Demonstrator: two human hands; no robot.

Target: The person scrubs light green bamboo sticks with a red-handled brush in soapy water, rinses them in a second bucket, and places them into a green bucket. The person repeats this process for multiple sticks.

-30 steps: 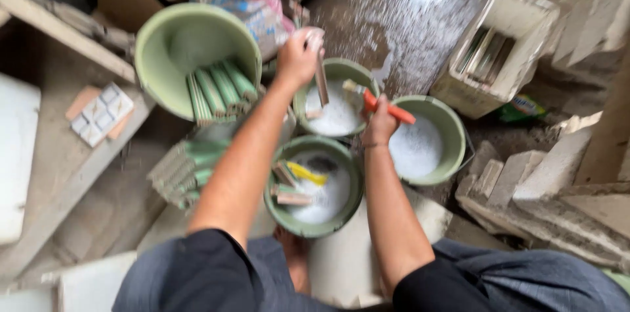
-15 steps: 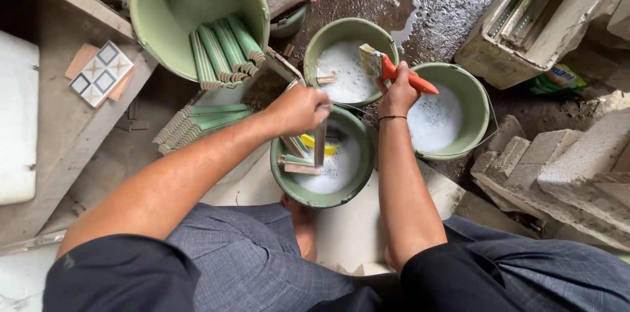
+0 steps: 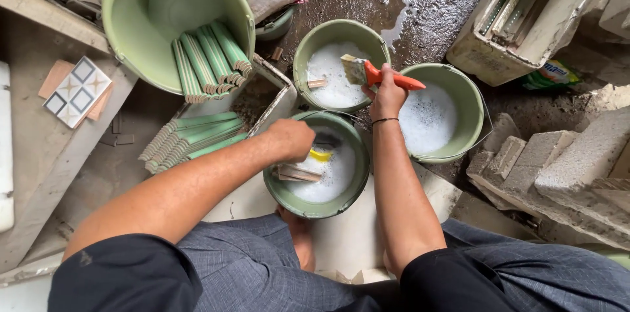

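A: List containers & contents.

B: Large pale-green bucket (image 3: 131, 30), upper left, holds a row of green tile strips (image 3: 207, 59) standing against its wall. Three smaller green buckets hold white foamy liquid: rear bucket (image 3: 308, 56) with a small tan piece floating in it; right bucket (image 3: 476, 99), foam only; near bucket (image 3: 357, 184) with tan flat pieces (image 3: 298, 172) and a yellow item (image 3: 320, 154) at the surface. A whitish crate (image 3: 472, 56), upper right, holds flat slabs on edge. A second stack of green strips (image 3: 190, 141) lies outside the buckets, just left of the near bucket.

A: Brush position vs. grip?

B: Right hand (image 3: 387, 95) is closed in a fist on the paintbrush (image 3: 371, 74). Grip sits mid-handle, just behind the ferrule; orange handle end sticks out to the right of the fist, bristle head to the left. The brush is above the gap between rear & right buckets, bristles over the rear bucket's rim.

A: Axis & heading?

B: Long axis approx. horizontal in view, slight tilt; bristles point left, handle tip right.

A: Left hand?

B: Left hand (image 3: 292, 140) is curled, fingers down, over the near bucket at the flat pieces. Contact w/ them: cannot tell.
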